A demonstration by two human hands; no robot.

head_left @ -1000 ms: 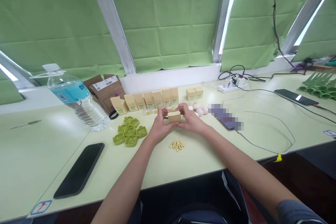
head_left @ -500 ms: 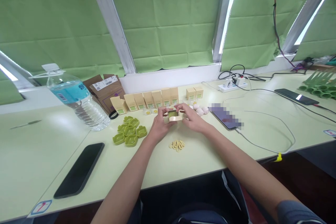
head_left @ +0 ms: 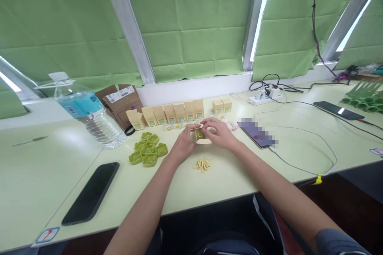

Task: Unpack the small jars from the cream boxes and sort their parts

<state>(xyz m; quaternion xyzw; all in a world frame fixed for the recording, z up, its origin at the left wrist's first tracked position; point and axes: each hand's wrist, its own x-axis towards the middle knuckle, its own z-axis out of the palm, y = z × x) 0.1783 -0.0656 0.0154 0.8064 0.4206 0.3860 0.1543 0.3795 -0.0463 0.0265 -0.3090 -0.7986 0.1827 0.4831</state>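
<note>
Between my two hands is a small cream cardboard box (head_left: 204, 141), its open end facing me and a flap standing out at the front. Inside it shows a green piece (head_left: 200, 133). My left hand (head_left: 184, 143) grips the box's left side; my right hand (head_left: 220, 134) holds the right side, its fingers reaching over the top. Just below lies a small pile of pale yellow rings (head_left: 202, 165). Several green moulded trays (head_left: 149, 150) sit to the left. Pale pink balls (head_left: 233, 125) are partly hidden behind my right hand.
Behind stand a row of cream boxes (head_left: 169, 114), small clear packets (head_left: 169, 127) and two closed boxes (head_left: 222, 106). Left are a large water bottle (head_left: 89, 111), a brown carton (head_left: 122, 105) and a black phone (head_left: 91, 193). A charging phone (head_left: 255, 132) and power strip (head_left: 265, 99) are right.
The box has come slightly lower and towards me, tilted so more of the green piece inside shows. My right fingers have moved over its top edge.
</note>
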